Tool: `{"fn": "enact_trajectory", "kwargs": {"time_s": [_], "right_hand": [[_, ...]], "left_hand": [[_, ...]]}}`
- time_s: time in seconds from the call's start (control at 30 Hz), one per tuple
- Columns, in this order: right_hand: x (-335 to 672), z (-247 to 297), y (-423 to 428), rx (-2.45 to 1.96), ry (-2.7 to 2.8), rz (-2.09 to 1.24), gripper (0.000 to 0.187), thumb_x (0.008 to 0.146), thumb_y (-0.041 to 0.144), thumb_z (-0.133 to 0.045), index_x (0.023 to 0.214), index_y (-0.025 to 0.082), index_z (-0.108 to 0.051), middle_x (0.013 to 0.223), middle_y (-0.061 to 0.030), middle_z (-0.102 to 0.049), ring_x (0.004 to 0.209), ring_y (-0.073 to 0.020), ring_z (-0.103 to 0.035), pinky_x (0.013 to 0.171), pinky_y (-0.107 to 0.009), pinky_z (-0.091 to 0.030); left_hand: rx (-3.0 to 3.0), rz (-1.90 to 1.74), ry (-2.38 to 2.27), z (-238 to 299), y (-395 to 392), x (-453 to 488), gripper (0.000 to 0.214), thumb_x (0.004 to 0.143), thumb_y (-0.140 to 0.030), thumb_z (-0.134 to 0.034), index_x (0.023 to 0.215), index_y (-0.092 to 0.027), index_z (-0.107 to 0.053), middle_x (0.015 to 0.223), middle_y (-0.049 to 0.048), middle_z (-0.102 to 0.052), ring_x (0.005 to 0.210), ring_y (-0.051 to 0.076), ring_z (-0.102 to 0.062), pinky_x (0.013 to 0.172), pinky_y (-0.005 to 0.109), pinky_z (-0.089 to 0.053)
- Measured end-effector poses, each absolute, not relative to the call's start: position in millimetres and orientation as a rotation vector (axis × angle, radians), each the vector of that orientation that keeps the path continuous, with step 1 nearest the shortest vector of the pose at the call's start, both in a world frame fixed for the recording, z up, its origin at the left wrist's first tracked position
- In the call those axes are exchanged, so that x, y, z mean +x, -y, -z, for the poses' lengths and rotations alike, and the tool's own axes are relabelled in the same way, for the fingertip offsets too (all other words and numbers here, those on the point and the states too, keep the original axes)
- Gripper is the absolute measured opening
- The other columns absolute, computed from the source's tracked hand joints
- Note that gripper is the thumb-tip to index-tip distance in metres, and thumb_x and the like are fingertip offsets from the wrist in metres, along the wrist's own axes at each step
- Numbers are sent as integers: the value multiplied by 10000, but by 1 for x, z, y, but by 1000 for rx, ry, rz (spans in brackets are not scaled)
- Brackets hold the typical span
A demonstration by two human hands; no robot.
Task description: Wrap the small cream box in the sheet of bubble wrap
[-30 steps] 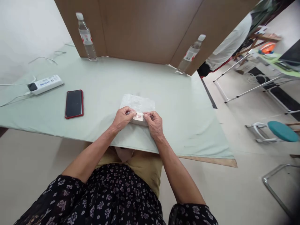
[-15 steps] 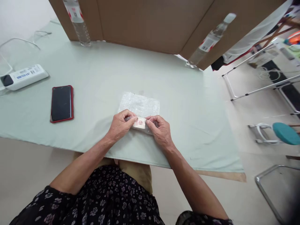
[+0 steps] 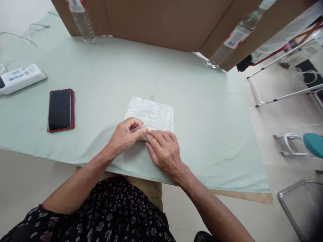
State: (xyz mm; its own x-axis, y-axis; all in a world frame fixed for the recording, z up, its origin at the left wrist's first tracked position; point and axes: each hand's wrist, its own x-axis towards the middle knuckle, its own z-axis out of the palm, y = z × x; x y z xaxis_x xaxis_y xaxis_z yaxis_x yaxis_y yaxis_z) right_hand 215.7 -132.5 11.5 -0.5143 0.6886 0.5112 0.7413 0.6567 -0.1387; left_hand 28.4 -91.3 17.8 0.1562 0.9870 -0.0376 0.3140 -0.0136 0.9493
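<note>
A sheet of clear bubble wrap lies flat on the pale green tablecloth in front of me. At its near edge sits a small pale object, now mostly hidden under my fingers. My left hand pinches the near left corner of the wrap where the object lies. My right hand lies over the near edge with its fingers pressed flat and together on the wrap and the object.
A phone in a red case lies to the left, with a white power strip further left. Two water bottles stand at the back against brown board panels. A teal stool and metal frames stand on the floor at the right.
My right hand has moved from pinching the object's right end to lying flat over it, so the small object no longer shows. The view has shifted closer to the table.
</note>
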Motion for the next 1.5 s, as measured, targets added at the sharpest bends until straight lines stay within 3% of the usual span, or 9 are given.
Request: {"fn": "enact_trajectory", "kwargs": {"time_s": [0.13,0.3,0.43,0.57,0.67,0.97,1.13,1.37,1.5], "right_hand": [[218,-7,127,-1129,2390,78,253,979,176,-536,1210,186,-640,1169,-96,-730,1083,-247,-610,918,-402,-383],[215,-15,112,-1113,2483,128,202,1013,314,-523,1095,199,-667,1003,-72,-712,905,-233,-539,837,-402,-326],[212,-17,98,-1042,2550,199,259,1035,326,-469,940,203,-676,877,-56,-675,812,-212,-467,820,-395,-293],[211,-12,95,-1004,2521,257,245,1030,315,-470,993,197,-681,859,-55,-653,800,-213,-446,801,-391,-280],[208,-8,96,-1001,2491,286,245,1023,301,-472,982,190,-687,846,-62,-643,804,-222,-439,790,-400,-276],[203,-3,97,-1011,2463,259,267,1024,317,-472,924,195,-688,1007,-91,-670,921,-251,-475,832,-421,-289],[203,-3,98,-1031,2478,239,258,1027,314,-472,954,199,-691,1023,-92,-672,934,-253,-479,856,-430,-286],[200,-6,98,-1060,2510,252,228,1003,314,-512,899,196,-677,990,-92,-660,903,-253,-476,852,-436,-290],[200,-7,99,-1083,2496,206,178,991,314,-529,1020,190,-654,1014,-97,-679,921,-266,-488,836,-431,-296]], "left_hand": [[1622,-735,-1414,-24,95,4,368,742,-331,-727,1084,-224,-645,853,4,-682,751,175,-612,680,295,-463],[1635,-730,-1593,-17,93,-6,291,811,-304,-609,1085,-206,-617,648,-45,-579,577,145,-508,579,283,-388],[1722,-665,-1728,-15,93,-6,292,804,-310,-634,1078,-211,-630,706,-22,-628,603,154,-540,606,293,-408],[1690,-605,-1870,-23,97,-11,470,770,-473,-714,1130,-177,-654,937,71,-715,720,195,-618,691,327,-471],[1648,-502,-1915,-28,97,-15,599,758,-584,-705,1172,-154,-664,911,88,-729,778,241,-660,724,345,-482],[1577,-485,-1942,-22,81,-11,354,697,-526,-751,824,-201,-694,551,-2,-585,545,200,-555,532,298,-376],[1571,-605,-1668,-26,83,-9,353,718,-430,-706,525,-213,-506,475,-47,-412,468,102,-336,461,253,-248],[1236,-832,-1532,-36,89,13,286,650,-351,-719,563,-195,-496,527,-48,-465,487,82,-425,457,219,-354],[1008,-896,-1407,-34,87,25,273,580,-308,-766,678,-196,-537,580,-46,-554,500,111,-543,466,249,-482]]}}
